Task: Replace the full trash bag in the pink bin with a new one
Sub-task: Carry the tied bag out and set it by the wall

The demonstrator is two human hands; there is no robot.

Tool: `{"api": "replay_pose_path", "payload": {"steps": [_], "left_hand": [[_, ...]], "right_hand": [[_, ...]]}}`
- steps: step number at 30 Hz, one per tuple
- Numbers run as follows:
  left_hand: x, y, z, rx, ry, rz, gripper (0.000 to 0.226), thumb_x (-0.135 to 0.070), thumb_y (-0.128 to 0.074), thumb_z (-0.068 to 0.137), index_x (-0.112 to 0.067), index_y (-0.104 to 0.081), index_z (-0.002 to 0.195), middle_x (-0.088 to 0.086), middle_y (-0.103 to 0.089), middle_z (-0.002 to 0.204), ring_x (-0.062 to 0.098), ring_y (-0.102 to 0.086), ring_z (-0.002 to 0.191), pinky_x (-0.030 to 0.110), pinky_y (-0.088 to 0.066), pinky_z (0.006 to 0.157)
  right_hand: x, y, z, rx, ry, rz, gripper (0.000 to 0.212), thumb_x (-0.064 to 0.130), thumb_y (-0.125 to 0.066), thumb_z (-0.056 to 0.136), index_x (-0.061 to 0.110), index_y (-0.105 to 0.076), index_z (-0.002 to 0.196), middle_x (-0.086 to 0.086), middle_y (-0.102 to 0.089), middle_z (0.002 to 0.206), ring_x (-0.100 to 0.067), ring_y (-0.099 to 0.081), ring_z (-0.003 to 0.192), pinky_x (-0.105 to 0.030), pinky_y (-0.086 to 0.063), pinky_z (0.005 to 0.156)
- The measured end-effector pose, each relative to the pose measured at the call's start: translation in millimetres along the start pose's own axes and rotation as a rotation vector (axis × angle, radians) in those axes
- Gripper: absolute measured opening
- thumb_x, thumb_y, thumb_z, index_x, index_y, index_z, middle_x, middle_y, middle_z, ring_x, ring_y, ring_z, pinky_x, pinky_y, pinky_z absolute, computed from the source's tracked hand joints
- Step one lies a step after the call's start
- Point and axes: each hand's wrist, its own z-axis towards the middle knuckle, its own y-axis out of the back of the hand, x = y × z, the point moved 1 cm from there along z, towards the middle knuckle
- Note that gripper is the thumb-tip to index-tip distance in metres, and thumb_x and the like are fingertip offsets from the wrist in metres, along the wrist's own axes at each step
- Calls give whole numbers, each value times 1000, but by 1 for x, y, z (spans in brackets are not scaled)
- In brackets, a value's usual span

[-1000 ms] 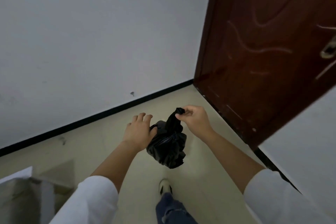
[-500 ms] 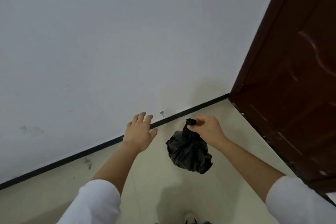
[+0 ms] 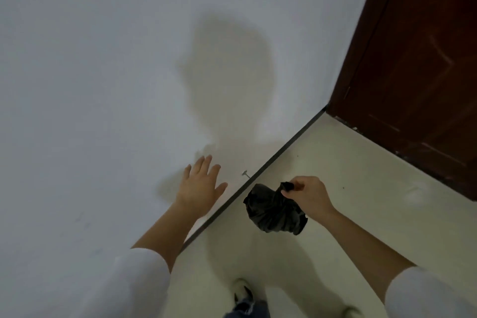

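Observation:
A small, bulging black trash bag (image 3: 275,212) hangs in the air above the pale floor, its gathered neck pinched in my right hand (image 3: 308,195). My left hand (image 3: 200,186) is held out to the left of the bag, apart from it, fingers spread and palm down, empty, in front of the wall. The pink bin is not in view.
A white wall (image 3: 103,85) with a black skirting strip (image 3: 258,175) runs close on the left. A dark brown wooden door (image 3: 418,72) closes off the right side. My shoe (image 3: 242,292) stands on the cream floor (image 3: 348,175) below the bag.
My left hand has let go of the bag and moved away to the left. The view has swung left toward the wall, so the door has slid to the right edge.

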Motion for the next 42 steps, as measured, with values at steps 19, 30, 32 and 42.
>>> {"api": "replay_pose_path", "payload": {"steps": [19, 30, 32, 42], "left_hand": [[121, -121, 174, -365, -392, 912, 60, -7, -1, 89, 4, 13, 146, 31, 25, 151, 42, 24, 138, 53, 30, 104], [131, -135, 184, -397, -441, 1018, 64, -5, 2, 84, 3, 3, 147, 32, 8, 154, 45, 8, 141, 57, 18, 108], [132, -136, 183, -391, -439, 1044, 64, -7, 1, 84, 3, 2, 147, 32, 7, 155, 45, 8, 141, 57, 18, 108], [125, -134, 177, -345, -473, 1019, 69, -5, 7, 78, 4, 13, 146, 34, 24, 149, 47, 22, 137, 54, 18, 109]], "right_hand": [[-125, -232, 154, -14, -301, -161, 36, 20, -53, 91, 26, -41, 58, 5, -46, 63, -8, -45, 57, -19, -34, 55], [-151, -298, 201, -15, -426, -131, 40, 19, -49, 93, 17, -35, 56, 0, -41, 54, -12, -39, 49, -26, -27, 47], [-154, -306, 202, 20, -447, -149, 42, 20, -41, 96, 19, -34, 55, 0, -39, 54, -12, -38, 50, -26, -26, 47], [-138, -297, 183, 73, -420, -112, 20, 28, -49, 94, 12, -54, 104, -2, -54, 82, -18, -51, 74, -25, -35, 56]]}}
